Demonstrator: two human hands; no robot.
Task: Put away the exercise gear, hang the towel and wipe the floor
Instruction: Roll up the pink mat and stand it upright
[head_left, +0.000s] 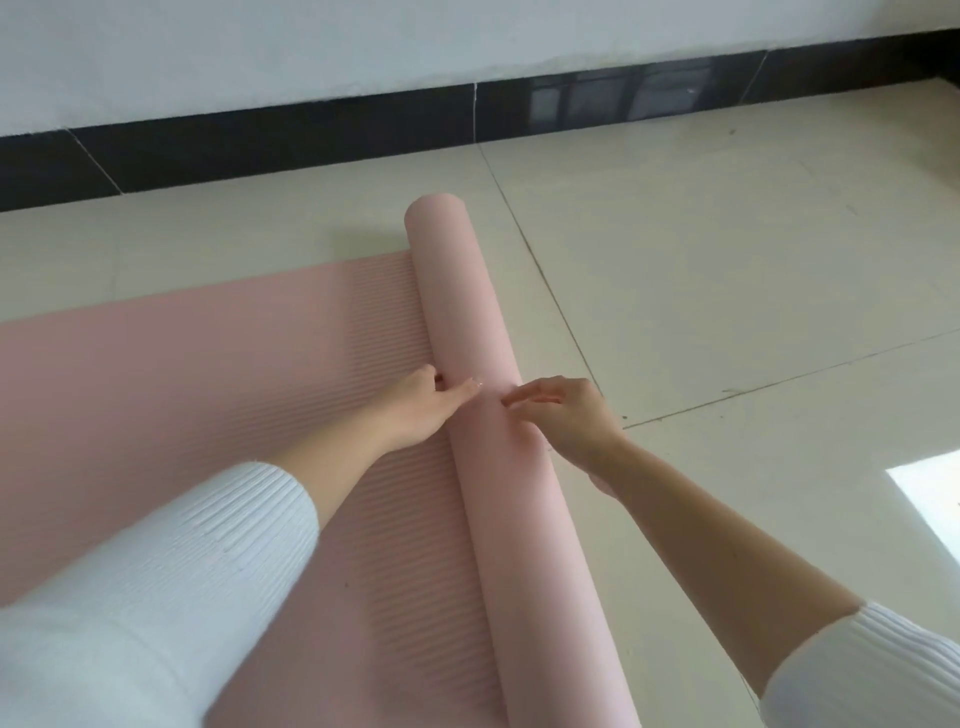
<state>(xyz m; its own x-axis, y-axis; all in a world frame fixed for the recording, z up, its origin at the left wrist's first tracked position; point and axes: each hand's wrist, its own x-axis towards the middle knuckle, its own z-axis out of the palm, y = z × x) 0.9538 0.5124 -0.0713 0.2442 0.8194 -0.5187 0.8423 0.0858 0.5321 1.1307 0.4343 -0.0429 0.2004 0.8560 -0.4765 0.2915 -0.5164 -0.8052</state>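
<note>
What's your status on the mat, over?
Left hand presses the mat, right hand grips it. Partly rolled, rest flat on floor. Nothing in the way.

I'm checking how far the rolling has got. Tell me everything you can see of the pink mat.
The pink mat is pale, foam-like and partly rolled: a smooth tube runs from near the dark skirting toward the camera, and the unrolled rest lies flat to its left, ribbed face up. It lies on the cream tiled floor. The left hand presses with straight fingers where tube meets flat part; the right hand curls over the tube from the other side.
</note>
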